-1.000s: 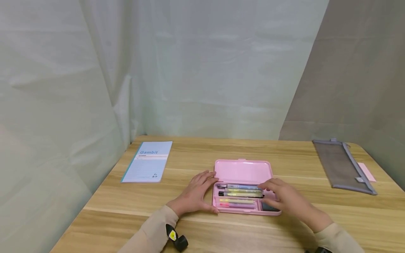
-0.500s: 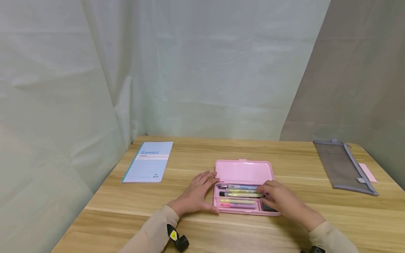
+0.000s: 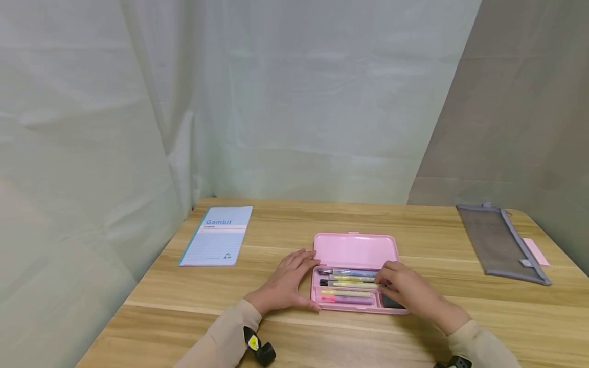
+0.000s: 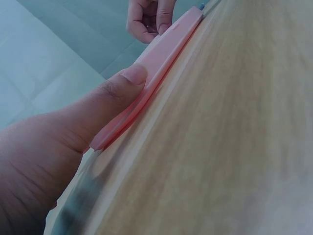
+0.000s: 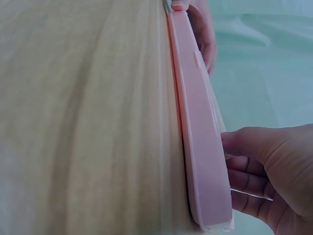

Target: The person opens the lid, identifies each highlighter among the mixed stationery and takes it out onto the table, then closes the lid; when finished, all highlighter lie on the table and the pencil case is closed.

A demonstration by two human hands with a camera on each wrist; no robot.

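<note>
A pink pencil case [image 3: 356, 249] lies open on the wooden table, lid flipped back. Inside are several pens in two rows and a dark block [image 3: 392, 301] in the front right compartment. My left hand [image 3: 287, 281] grips the case's left end, its thumb [image 4: 115, 98] on the front wall and its fingers at the back corner. My right hand [image 3: 411, 291] reaches into the right end with curled fingers, pinching the right end of a black-capped pen [image 3: 352, 284]. In the right wrist view the case wall [image 5: 203, 127] hides those fingertips.
A light blue notebook [image 3: 216, 240] lies at the table's left. On the right is a grey mesh zip pouch [image 3: 499, 243], with a pink slip [image 3: 535, 251] partly under its edge. Pale sheeting [image 3: 303, 102] hangs behind the table.
My right hand has shifted slightly left and its thumb and fingers have closed in at the pen's right end. My left hand stays on the case.
</note>
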